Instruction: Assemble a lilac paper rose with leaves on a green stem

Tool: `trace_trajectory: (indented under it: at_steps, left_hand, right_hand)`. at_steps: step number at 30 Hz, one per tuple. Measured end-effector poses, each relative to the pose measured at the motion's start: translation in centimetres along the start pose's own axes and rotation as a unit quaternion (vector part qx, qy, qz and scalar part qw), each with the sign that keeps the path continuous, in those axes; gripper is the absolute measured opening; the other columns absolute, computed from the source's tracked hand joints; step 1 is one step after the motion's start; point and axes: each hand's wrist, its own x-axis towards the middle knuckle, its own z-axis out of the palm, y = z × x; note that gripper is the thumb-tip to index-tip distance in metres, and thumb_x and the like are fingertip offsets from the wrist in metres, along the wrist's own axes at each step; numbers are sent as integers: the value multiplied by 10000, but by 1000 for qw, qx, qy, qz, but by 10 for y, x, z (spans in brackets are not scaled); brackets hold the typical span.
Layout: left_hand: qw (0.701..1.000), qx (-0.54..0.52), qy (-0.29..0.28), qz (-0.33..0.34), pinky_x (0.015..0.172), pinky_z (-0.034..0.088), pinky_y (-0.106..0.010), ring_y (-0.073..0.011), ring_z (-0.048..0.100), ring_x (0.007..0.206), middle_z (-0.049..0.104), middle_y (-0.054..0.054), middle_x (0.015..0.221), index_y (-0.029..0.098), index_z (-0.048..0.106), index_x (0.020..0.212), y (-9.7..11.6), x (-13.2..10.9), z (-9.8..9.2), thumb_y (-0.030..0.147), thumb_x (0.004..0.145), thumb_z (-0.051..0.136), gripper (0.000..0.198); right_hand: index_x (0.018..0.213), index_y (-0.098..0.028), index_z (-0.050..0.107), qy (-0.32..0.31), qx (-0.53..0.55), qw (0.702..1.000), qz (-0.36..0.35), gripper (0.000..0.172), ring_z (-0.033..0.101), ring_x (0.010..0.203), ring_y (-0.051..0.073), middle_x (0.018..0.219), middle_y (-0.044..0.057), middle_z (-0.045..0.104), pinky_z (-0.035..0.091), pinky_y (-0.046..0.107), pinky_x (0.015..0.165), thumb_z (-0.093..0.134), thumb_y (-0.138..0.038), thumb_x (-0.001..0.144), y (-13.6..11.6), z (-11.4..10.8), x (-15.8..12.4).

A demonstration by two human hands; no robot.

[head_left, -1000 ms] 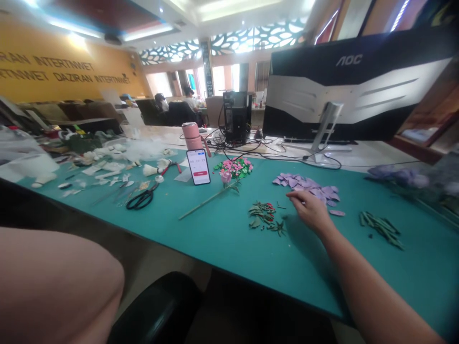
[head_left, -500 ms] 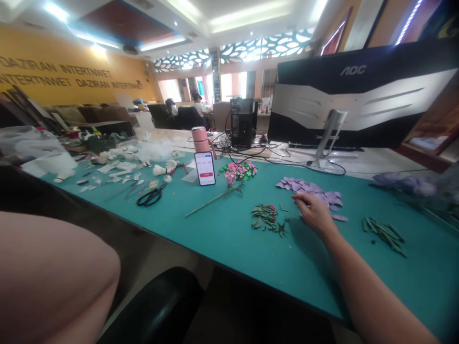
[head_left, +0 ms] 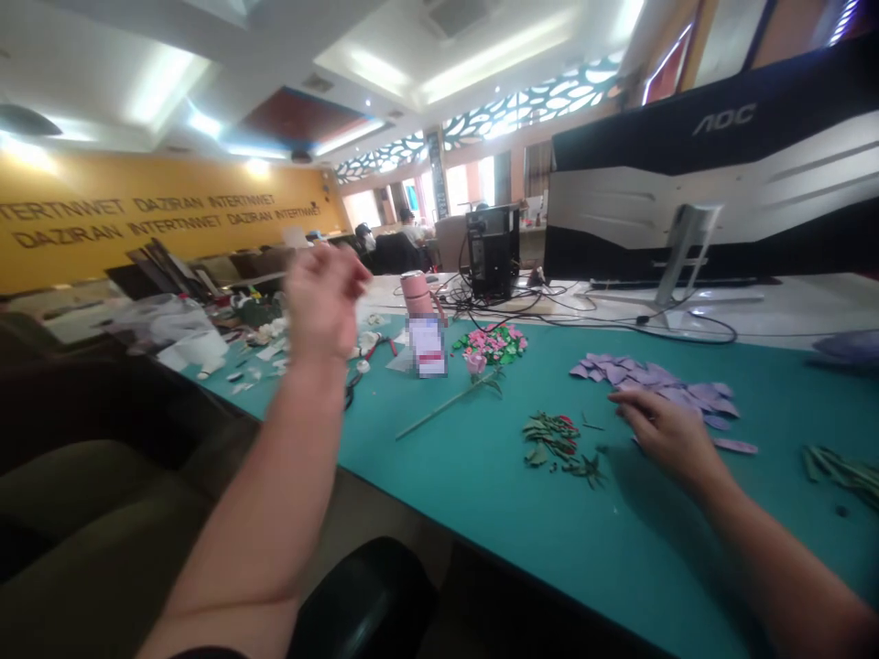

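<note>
Newly raised into view, the left hand (head_left: 326,293) is blurred above the table (head_left: 481,494), fingers curled; whether it grips anything I cannot tell. One pink rose (head_left: 475,363) lies joined to its stem, apparently finished, beside loose pink-and-green pieces (head_left: 495,342). Green bits (head_left: 549,432) lie separate. Fingertips drawn together, load unclear, the right hand (head_left: 669,437) is at the purple petals (head_left: 638,373), all loose, like the green strips (head_left: 839,469) farthest right.

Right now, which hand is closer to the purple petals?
Right. The right hand is at the near side of the purple petals, though I can't tell if it touches them; the left hand is up in the air, well off to their left.
</note>
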Motion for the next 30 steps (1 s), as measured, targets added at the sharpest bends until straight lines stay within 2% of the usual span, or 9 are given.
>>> trace_trajectory:
  at_steps: [2,3,5,8,11,15,21,26,30]
  left_hand:
    - [994,90,9,-64,687,535,-295,-140,622,718,670,-38,827,115,657,908,-38,-5,-3,292,859,673,185]
    - [987,129,11,-98,620,501,-261,-120,581,608,637,-9,672,119,644,773,-60,-9,-5,263,816,699,159]
    - [973,177,5,-147,559,454,-243,-112,526,502,572,20,510,140,610,635,-105,-15,-10,232,743,714,176]
    - [957,220,7,-187,616,473,-261,-133,566,558,612,8,562,141,649,711,-158,-15,-17,223,694,709,103]
    - [949,244,5,-202,722,502,-292,-165,625,720,696,-48,784,132,677,886,-189,-6,-20,234,664,728,250]
    - [945,254,-5,-207,795,511,-328,-193,645,825,704,-80,929,133,653,1021,-211,5,-19,281,657,746,405]
    - [951,238,-22,-197,795,511,-327,-188,647,801,702,-57,872,144,649,897,-227,7,-19,269,630,752,313]
    - [952,245,4,-184,773,497,-337,-185,622,741,669,-25,766,164,630,784,-230,11,-17,237,600,760,236]
    - [955,236,40,-176,738,486,-323,-175,596,703,619,1,681,176,593,724,-219,8,-11,181,583,765,222]
  right_hand:
    - [1002,-249,739,-11,-10,1000,15,338,693,909,280,989,63,755,522,407,785,513,-429,826,2,3,-1]
    - [1003,-256,738,-18,-15,999,21,342,694,911,282,993,61,755,523,409,782,512,-438,824,4,4,-1]
    - [1009,-267,735,-26,-17,999,33,351,696,928,289,1008,57,756,523,416,786,506,-455,821,6,4,-1]
    - [1049,-290,728,-61,-7,996,68,367,707,900,291,998,55,764,537,402,737,525,-483,812,11,2,0]
    - [1063,-316,732,-94,-4,991,90,371,717,864,291,987,52,769,547,388,681,562,-499,789,16,-1,3]
    - [1068,-325,737,-104,1,991,87,383,725,868,300,992,55,770,560,393,662,555,-512,788,15,-3,3]
    - [1090,-323,723,-110,4,989,94,412,725,886,280,971,38,771,565,378,689,542,-541,790,8,-5,-1]
    - [1070,-325,724,-108,-1,990,92,407,727,872,261,941,24,772,566,353,684,532,-551,791,6,-4,-1]
    - [1090,-329,718,-112,-4,989,92,413,730,856,249,934,13,773,569,339,657,515,-549,805,6,-6,0]
